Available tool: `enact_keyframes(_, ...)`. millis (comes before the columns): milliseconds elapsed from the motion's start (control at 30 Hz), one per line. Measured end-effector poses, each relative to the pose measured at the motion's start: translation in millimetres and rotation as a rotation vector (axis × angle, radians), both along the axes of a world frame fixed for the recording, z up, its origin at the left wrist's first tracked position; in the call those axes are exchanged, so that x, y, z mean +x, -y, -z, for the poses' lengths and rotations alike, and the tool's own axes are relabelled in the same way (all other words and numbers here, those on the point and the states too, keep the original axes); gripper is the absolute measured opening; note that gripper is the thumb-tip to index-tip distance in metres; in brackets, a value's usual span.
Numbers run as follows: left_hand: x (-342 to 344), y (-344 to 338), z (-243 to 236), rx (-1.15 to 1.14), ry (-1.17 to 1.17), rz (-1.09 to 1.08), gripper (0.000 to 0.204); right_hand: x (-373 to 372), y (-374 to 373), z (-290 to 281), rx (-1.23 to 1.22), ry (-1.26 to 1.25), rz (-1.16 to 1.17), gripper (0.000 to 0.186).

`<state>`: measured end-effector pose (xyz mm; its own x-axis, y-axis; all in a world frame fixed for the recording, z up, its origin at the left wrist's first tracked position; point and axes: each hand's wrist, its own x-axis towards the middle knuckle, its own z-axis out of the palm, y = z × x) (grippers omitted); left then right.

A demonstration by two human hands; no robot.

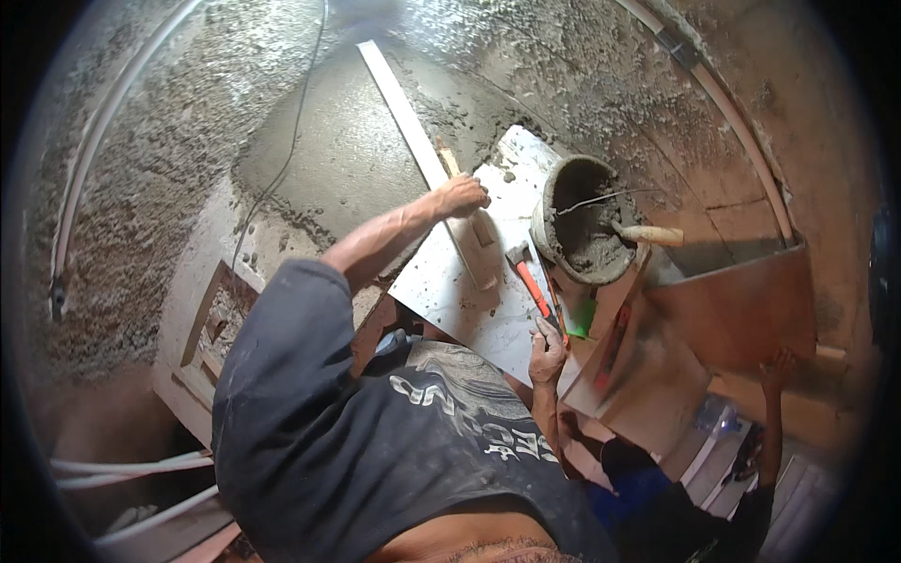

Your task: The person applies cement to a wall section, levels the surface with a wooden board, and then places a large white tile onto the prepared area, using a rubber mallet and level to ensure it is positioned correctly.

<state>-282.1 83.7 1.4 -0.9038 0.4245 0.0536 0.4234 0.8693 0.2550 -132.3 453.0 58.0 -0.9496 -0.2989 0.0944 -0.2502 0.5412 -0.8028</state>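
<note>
My left hand is closed around the wooden grip on a long, pale straightedge. The straightedge lies slantwise, its far end over wet grey mortar and its near end over a white board. Lower and to the right, my right hand is closed on the black end of a hammer with a red handle. The hammer's grey head points away from me, over the board. Just right of it stands a bucket holding grey mortar, with a wooden-handled trowel leaning in it.
Beside the hammer is a green piece; a red and black tool lies farther right. Another person's hand touches a brown panel at the right. A thin cable crosses the mortar. White pipes are at lower left.
</note>
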Motion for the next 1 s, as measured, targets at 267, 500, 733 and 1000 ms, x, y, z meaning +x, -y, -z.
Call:
enact_keyframes(267, -30, -3, -9, -0.229, -0.023, 0.392, 0.007, 62, -78, -6, 0.037, 0.152, 0.517, 0.032)
enact_keyframes(500, 8, 12, -62, 0.069, -0.3, 0.276, 0.028, 96, -79, -5, -0.059, 0.351, 0.639, 0.035)
enact_keyframes(733, 73, -152, -75, -0.051, 0.037, 0.538, 0.029, 19, -45, -46, -0.091, 0.152, 0.412, 0.03)
enact_keyframes(1000, 87, -194, -22, 0.579, 0.071, 0.445, 0.026, -40, 81, -104, -0.091, -0.018, -0.131, 0.027)
